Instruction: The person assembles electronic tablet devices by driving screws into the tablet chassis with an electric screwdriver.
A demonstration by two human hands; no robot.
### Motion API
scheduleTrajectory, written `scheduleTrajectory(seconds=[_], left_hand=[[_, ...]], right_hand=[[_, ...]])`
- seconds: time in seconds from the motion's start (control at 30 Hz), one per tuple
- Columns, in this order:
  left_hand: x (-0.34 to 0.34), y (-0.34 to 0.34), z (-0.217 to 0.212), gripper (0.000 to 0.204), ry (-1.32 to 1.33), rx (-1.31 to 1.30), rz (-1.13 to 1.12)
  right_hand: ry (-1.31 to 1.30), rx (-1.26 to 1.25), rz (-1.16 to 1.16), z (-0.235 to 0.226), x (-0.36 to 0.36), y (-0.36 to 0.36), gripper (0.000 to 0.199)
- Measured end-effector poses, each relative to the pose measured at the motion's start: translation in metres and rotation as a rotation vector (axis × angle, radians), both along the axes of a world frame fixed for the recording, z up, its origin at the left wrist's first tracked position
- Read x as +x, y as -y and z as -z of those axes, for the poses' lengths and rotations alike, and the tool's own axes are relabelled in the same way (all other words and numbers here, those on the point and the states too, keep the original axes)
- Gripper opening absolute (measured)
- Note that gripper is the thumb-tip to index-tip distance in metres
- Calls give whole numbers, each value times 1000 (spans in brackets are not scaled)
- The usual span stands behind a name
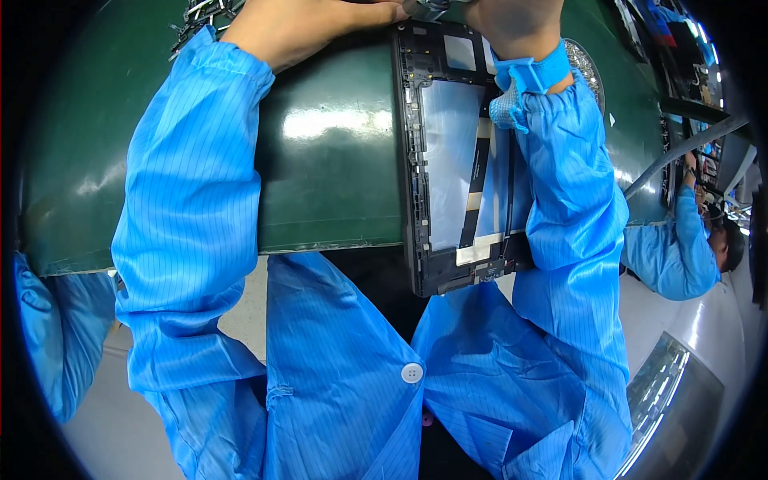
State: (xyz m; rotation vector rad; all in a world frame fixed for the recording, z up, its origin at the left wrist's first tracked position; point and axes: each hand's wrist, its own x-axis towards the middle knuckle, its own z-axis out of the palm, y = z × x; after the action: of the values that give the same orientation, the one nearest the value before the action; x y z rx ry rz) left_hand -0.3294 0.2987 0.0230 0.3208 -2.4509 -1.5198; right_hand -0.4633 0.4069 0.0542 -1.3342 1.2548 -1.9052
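An opened black tablet frame (448, 160) lies lengthwise on the green mat (328, 160), its silvery inside and dark flat cable facing up. Its near end juts over the table's front edge. My left hand (312, 24) reaches to the frame's far left corner, where its fingertips meet a small grey piece (428, 8) at the picture's top edge. My right hand (516, 24) rests over the frame's far right corner and is mostly cut off. It wears a blue wrist strap (532, 74). Both arms are in blue striped sleeves.
A pile of small metal parts (200, 12) sits at the far left of the mat. A round perforated disc (588, 68) lies beside my right wrist. A co-worker in a blue coat (676, 252) works at the right. Another blue sleeve (48, 320) shows at the left.
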Motion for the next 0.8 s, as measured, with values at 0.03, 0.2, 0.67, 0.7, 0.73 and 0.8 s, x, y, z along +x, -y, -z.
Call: scheduleTrajectory(seconds=[0.03,0.2,0.67,0.7,0.73,0.8], left_hand=[[-1,0,1,19,-4,-4,-2],[3,-6,-1,18,11,19,-64],[1,-20,14,28,-395,-641,-39],[2,-19,15,27,-385,-631,-27],[1,-19,15,27,-385,-630,-26],[0,-18,14,22,-399,-631,-1]], right_hand=[[-1,0,1,0,-1,0,28],[30,1,27,-8,5,-3,30],[69,-124,20,-32,-3,-20,33],[51,-130,14,-32,-2,-20,32],[51,-130,15,-32,-2,-20,32],[69,-145,-10,-31,-3,-20,29]])
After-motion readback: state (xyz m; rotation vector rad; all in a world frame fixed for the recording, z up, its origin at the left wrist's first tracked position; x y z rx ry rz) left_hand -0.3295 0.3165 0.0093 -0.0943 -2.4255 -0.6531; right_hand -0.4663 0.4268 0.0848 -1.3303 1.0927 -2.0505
